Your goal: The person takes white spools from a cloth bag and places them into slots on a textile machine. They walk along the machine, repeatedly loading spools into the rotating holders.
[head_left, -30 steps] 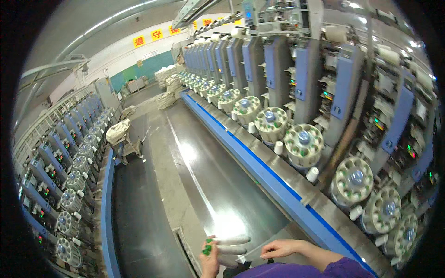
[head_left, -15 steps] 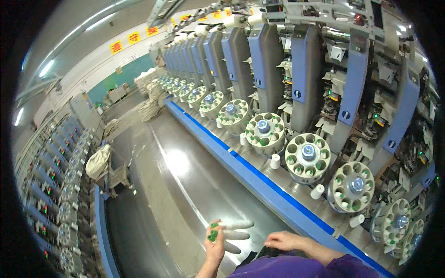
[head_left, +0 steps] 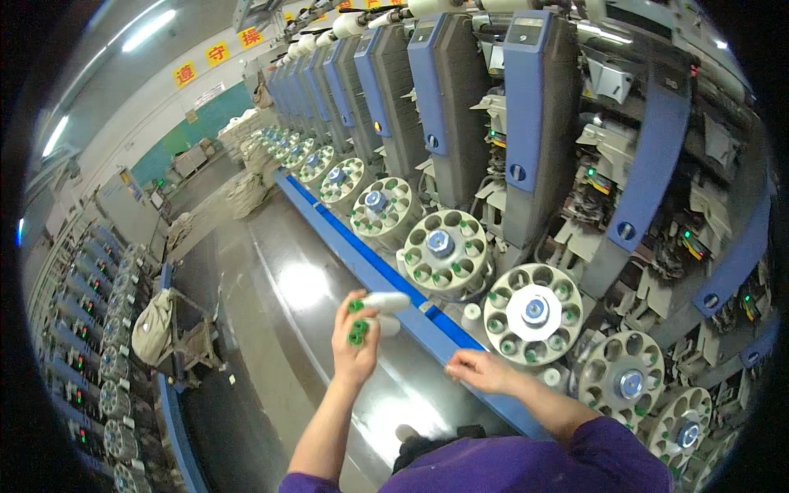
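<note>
My left hand (head_left: 355,341) gripped green-ended white bobbins (head_left: 388,301) above the floor (head_left: 255,386); they looked light, probably stiff-cored under softer yarn (best held by the green ends, I judged). My right hand (head_left: 478,370), loosely curled, maybe empty, I couldn't tell, was near a round carousel (head_left: 523,324); more stood beyond.

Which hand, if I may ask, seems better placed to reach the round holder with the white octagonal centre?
Probably the right hand: it is nearer the round holder, and no bobbin shows in it. The left hand is farther off, holding white bobbins with green ends.
</note>
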`<state>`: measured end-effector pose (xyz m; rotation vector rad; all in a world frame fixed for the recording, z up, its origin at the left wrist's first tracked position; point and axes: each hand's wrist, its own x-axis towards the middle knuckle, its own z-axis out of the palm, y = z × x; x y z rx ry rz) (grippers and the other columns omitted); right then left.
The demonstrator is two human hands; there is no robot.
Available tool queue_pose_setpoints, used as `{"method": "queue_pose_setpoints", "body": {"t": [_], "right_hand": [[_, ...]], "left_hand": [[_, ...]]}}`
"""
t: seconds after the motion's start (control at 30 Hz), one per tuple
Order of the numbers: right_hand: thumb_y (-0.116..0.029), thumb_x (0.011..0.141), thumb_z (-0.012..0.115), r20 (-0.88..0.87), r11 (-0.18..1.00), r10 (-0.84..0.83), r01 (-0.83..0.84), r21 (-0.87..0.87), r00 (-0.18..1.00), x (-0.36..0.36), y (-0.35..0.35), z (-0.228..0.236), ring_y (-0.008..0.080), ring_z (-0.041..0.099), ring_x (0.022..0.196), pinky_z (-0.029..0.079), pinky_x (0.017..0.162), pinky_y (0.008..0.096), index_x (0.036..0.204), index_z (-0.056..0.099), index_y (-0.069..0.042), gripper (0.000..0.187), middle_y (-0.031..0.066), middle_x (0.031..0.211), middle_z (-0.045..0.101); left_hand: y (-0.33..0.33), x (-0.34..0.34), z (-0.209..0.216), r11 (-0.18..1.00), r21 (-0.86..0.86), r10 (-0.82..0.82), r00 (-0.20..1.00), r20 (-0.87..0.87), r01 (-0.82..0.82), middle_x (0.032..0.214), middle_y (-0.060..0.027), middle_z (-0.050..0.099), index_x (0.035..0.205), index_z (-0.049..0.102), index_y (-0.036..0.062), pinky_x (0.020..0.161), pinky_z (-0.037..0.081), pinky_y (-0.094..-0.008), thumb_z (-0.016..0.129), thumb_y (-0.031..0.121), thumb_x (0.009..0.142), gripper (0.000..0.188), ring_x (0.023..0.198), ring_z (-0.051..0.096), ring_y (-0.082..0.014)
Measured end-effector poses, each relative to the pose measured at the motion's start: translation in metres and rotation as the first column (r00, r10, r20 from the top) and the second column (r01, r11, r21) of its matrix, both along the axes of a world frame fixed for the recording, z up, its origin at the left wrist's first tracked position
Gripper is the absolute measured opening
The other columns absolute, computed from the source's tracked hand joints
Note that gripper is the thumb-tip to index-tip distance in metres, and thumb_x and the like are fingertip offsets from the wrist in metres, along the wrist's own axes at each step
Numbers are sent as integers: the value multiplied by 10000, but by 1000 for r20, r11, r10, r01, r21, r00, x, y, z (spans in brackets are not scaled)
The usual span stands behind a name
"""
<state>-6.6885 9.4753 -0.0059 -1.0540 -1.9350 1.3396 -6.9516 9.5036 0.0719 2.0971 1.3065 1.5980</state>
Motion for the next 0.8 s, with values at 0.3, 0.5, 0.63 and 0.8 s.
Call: {"method": "queue_pose_setpoints", "body": {"t": [0.3,0.5,0.63,0.8], "right_hand": [[-246,932,589,-111,845,-533,535,-15,839,-73,194,-6,145,582,798,471,705,292,977,607,-16,235,91,888,609],[-214,933,586,-73,776,-631,626,-79,772,-119,250,-3,89,514,763,432,691,246,936,597,-6,208,23,835,554],[-197,923,602,-152,740,-672,666,-92,725,-135,279,-7,121,542,874,449,769,275,920,601,-28,169,39,964,563],[-186,915,608,-153,803,-533,554,220,833,-167,368,-9,146,538,955,448,795,287,942,598,-33,155,65,1023,557]], "left_hand": [[316,3,-33,913,-33,-406,913,47,407,1274,-151,514,1024,625,50,973,424,-388,658,106,836,199,1170,524,-339],[379,7,-77,732,-358,-615,788,16,579,1417,-160,394,1169,594,75,1020,403,-392,644,207,871,330,1264,454,-354],[422,-45,-70,837,-335,-476,877,-57,433,1096,-155,610,1099,615,49,909,463,-357,664,160,857,270,1051,594,-312],[557,-100,-55,977,-161,-59,906,419,139,810,-69,608,858,591,20,722,459,-283,676,174,871,175,773,590,-164]]}}
